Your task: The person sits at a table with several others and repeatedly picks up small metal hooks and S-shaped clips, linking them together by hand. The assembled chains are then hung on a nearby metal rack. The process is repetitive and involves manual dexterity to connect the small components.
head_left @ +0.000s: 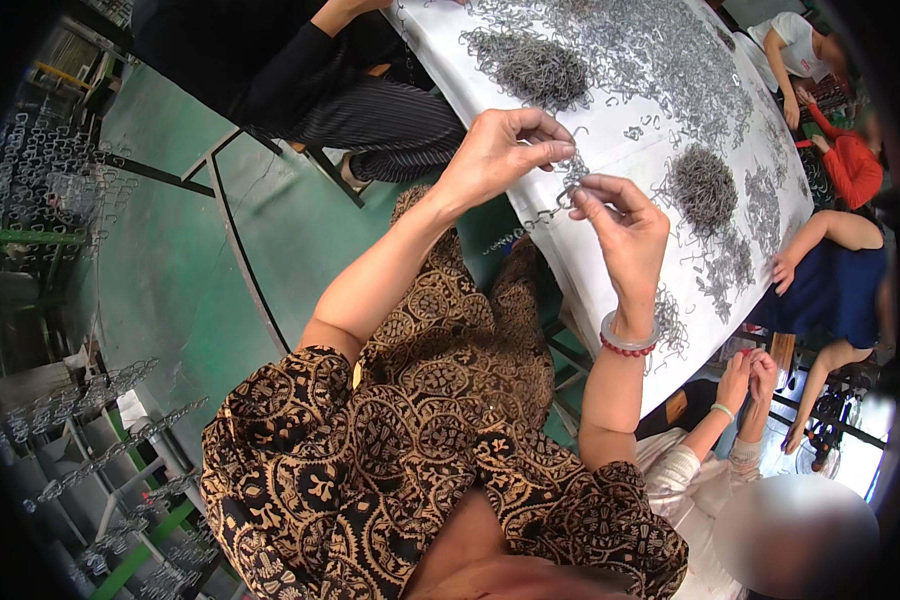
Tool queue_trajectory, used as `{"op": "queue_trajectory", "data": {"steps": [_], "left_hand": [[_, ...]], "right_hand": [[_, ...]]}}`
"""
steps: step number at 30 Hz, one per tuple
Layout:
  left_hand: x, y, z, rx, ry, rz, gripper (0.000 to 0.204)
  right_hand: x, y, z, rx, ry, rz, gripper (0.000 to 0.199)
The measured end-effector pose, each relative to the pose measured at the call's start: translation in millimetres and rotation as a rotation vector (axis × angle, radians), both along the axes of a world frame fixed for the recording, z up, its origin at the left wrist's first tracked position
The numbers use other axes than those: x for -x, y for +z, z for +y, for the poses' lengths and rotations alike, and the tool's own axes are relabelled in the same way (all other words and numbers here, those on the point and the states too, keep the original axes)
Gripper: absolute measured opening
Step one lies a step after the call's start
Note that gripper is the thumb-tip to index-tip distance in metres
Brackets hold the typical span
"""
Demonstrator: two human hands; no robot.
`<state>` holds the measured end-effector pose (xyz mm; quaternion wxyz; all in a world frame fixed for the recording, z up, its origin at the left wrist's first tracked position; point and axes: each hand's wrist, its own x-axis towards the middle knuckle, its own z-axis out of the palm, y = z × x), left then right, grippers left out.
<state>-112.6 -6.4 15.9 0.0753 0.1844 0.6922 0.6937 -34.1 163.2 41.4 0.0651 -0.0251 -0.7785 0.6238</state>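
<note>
Over the table's near edge my two hands are close together, both in a pinch. My left hand [510, 155] has thumb and forefinger closed on a thin bent wire hook [581, 132], only partly visible at the fingertips. Below it, my right hand [625, 228] grips an open metal link [564, 198] between thumb and fingers. From that link a short chain of linked hooks [542, 214] runs left and hangs past the table edge. Loose hooks lie on the table just behind the fingertips.
The white-covered table [610, 150] carries a dark pile of hooks [542, 75], a rounder pile [705, 188] and many scattered ones. Co-workers sit around it, one in striped trousers [400, 125] at the far left. Racks of hanging hooks [45, 180] stand left on the green floor [160, 260].
</note>
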Motion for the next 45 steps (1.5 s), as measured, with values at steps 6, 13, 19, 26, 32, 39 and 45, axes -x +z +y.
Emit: {"op": "queue_trajectory", "data": {"steps": [6,13,19,26,32,39,45], "left_hand": [[-18.7,-2.3,6.9,0.097,0.032,0.253,0.015],[-23.5,-11.0,24.5,0.138,0.189,0.408,0.013],[-27.1,-10.6,31.0,-0.030,0.209,0.284,0.012],[-30.5,16.4,21.4,-0.280,0.309,0.294,0.009],[-35.6,88.2,-26.1,-0.544,0.234,0.521,0.015],[-32.3,159.6,-84.2,-0.538,0.230,0.759,0.007],[-80.0,219.5,-139.6,-0.165,0.446,0.941,0.014]], "right_hand": [[8.9,-6.4,4.6,0.047,-0.053,0.066,0.013],[11.7,-6.6,2.5,0.056,-0.056,0.113,0.014],[11.0,-2.8,-6.8,0.040,-0.072,0.185,0.020],[8.6,1.2,12.6,0.006,-0.221,0.364,0.032],[29.4,-34.0,8.6,0.138,-0.226,0.283,0.026],[110.9,-131.5,-54.2,0.008,0.285,0.052,0.023],[164.1,-203.9,-91.8,-0.520,0.737,0.377,0.024]]}}
